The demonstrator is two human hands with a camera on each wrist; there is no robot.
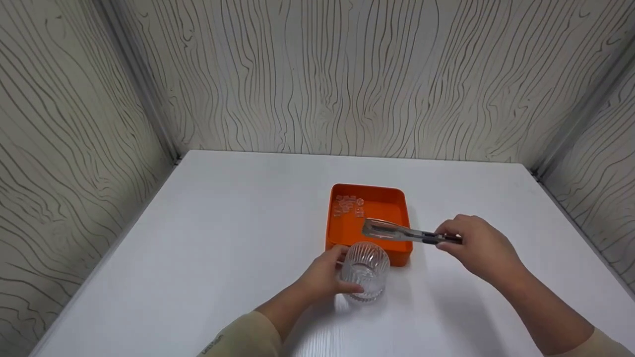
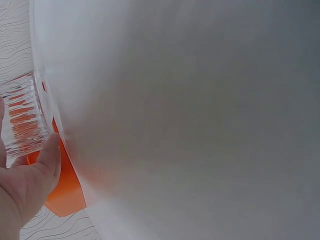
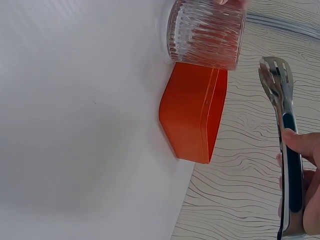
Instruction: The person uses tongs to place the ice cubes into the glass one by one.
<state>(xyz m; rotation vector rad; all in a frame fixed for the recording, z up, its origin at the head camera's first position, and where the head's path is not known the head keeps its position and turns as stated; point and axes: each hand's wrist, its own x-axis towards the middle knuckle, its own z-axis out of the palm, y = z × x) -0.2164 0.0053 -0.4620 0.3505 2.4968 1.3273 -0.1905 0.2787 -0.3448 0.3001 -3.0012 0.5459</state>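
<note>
My left hand curves its thumb and fingers round a clear ribbed drinking glass, which stands upright at the near side of an orange tray. The ribbed side of the glass also shows in the right wrist view. Metal serving tongs with dark grips are held by my right hand. Their slotted heads hang over the near part of the tray, above and beside the glass. No object shows between them in the right wrist view. Several small clear cubes lie in the tray's far left part.
A white table carries the tray and glass. Panels with a wood-grain pattern enclose its back and both sides. The tray's low walls rise round the cubes.
</note>
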